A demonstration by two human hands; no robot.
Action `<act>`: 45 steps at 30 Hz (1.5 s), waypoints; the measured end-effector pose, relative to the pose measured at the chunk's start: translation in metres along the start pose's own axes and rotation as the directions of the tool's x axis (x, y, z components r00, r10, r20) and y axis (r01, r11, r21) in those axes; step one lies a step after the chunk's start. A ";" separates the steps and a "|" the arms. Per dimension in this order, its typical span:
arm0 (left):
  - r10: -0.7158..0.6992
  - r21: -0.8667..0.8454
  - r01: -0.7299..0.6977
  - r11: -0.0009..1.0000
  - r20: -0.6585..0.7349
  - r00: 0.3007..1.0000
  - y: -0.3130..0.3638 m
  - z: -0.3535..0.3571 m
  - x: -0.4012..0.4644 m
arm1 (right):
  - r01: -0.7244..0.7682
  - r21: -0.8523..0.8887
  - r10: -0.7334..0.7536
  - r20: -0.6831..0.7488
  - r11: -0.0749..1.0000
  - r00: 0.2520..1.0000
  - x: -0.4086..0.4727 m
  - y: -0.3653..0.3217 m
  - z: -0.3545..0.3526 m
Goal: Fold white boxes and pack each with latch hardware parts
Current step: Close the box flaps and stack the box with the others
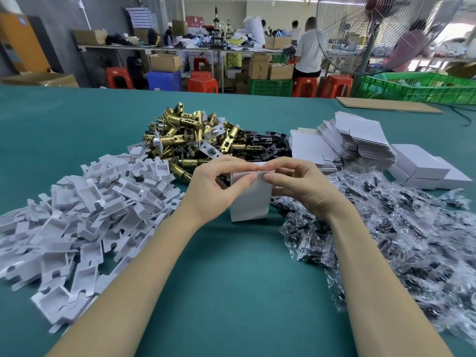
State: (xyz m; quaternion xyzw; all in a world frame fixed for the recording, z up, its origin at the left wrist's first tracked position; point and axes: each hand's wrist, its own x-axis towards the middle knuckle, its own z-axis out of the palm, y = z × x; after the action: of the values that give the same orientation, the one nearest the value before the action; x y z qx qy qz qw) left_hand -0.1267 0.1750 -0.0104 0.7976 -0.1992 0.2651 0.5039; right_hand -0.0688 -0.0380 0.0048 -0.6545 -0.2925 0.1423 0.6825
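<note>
Both forearms reach in over the green table (231, 292), and the left hand (216, 184) and right hand (301, 184) meet at the top of an upright white box (251, 199), fingers curled and pinching its upper flap from either side. The box stands on the table between the wrists. White plastic inserts (85, 217) heap on the left, brass latches (190, 135) behind (partly hidden by the hands), bagged screws (386, 228) on the right, with flat box blanks (342, 143) and finished boxes (422, 168) beyond.
</note>
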 end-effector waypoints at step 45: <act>-0.662 -0.695 0.653 0.301 0.341 0.668 -0.002 0.008 -0.012 | -0.190 -0.298 0.239 0.138 0.936 0.961 0.003 -0.002 0.000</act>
State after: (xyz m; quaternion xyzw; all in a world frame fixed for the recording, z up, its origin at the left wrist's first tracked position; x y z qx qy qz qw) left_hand -0.1335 0.1692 -0.0223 0.5073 0.0535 -0.0728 0.8570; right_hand -0.0668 -0.0370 0.0078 -0.7583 -0.2939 0.2291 0.5349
